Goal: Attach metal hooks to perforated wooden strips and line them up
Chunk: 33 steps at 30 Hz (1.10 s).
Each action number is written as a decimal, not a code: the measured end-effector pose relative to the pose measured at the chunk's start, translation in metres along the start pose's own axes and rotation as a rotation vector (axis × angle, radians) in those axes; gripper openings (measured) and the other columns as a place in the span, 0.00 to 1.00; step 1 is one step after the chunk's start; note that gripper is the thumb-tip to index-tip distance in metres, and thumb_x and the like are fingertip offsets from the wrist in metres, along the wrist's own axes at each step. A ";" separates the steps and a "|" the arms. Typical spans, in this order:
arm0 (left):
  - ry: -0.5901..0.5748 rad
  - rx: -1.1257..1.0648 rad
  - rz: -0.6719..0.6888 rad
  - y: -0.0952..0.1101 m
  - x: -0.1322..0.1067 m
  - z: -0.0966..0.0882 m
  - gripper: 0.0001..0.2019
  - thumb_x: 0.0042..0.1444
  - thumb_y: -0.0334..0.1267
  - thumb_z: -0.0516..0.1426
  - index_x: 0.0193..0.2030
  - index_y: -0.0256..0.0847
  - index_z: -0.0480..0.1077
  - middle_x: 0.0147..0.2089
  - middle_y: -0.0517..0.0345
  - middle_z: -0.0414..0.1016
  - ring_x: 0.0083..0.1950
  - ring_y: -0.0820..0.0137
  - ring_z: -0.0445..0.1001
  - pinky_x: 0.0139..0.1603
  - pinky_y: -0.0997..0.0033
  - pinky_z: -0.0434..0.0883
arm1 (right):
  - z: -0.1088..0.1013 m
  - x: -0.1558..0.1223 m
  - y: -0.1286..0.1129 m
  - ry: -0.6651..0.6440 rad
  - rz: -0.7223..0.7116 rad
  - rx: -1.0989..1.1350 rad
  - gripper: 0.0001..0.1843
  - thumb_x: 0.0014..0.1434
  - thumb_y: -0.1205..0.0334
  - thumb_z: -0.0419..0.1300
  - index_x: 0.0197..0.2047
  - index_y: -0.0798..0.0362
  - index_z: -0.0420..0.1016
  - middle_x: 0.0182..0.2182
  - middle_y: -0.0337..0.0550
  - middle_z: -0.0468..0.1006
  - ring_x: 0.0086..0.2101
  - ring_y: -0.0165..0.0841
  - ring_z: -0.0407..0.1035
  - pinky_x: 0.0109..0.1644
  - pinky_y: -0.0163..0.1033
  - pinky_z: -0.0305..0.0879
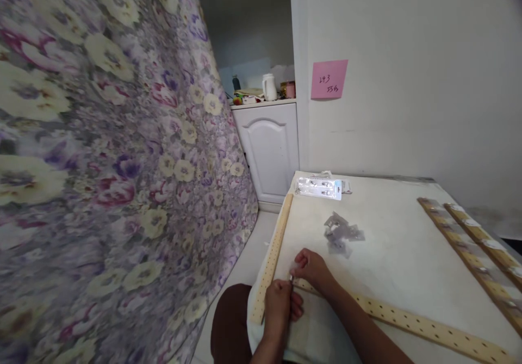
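Note:
My left hand (280, 305) and my right hand (311, 269) meet at the near left corner of a white table (391, 266). Both are closed in a pinch on a small metal piece (291, 278) held between them, right at the end of a perforated wooden strip (411, 323) that runs off to the right along the near edge. A second perforated wooden strip (272, 255) lies along the table's left edge. A small pile of clear plastic packets (341, 233) rests just beyond my right hand.
A clear blister pack (319, 187) lies at the table's far left corner. Two more wooden strips (473, 250) with clips lie at the right. A flowered curtain (101, 152) fills the left. A white cabinet (271, 149) and a pink note (329, 79) are behind.

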State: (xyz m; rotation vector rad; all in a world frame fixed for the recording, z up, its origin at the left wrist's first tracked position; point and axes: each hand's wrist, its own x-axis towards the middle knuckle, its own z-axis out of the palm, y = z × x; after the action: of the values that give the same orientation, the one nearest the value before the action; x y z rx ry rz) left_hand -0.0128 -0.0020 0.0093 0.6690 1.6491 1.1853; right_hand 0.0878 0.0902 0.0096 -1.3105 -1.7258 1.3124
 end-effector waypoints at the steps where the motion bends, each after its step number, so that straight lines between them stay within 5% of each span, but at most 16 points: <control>1: -0.002 -0.001 -0.002 0.000 0.000 0.000 0.13 0.51 0.48 0.51 0.24 0.42 0.60 0.15 0.62 0.71 0.10 0.77 0.63 0.11 0.78 0.53 | 0.000 0.000 0.000 0.000 -0.002 0.004 0.14 0.36 0.66 0.67 0.29 0.52 0.69 0.22 0.31 0.71 0.25 0.27 0.64 0.30 0.33 0.59; 15: 0.012 -0.047 0.058 0.004 -0.007 -0.001 0.15 0.53 0.51 0.49 0.27 0.41 0.59 0.16 0.62 0.71 0.12 0.76 0.64 0.13 0.78 0.57 | -0.004 -0.005 -0.004 0.028 -0.041 0.042 0.11 0.43 0.60 0.63 0.32 0.54 0.71 0.26 0.36 0.72 0.28 0.30 0.67 0.33 0.34 0.62; 33: -0.014 0.012 -0.002 -0.001 0.004 -0.002 0.14 0.52 0.50 0.49 0.25 0.42 0.58 0.15 0.61 0.71 0.10 0.75 0.64 0.11 0.78 0.56 | -0.001 -0.003 -0.002 0.022 -0.021 0.048 0.15 0.36 0.65 0.66 0.32 0.54 0.71 0.24 0.34 0.72 0.26 0.28 0.66 0.30 0.33 0.61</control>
State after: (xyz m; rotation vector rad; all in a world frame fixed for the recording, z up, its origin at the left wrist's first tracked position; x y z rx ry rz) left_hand -0.0160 0.0009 0.0073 0.6816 1.6457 1.1674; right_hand 0.0892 0.0873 0.0123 -1.2718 -1.6790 1.3143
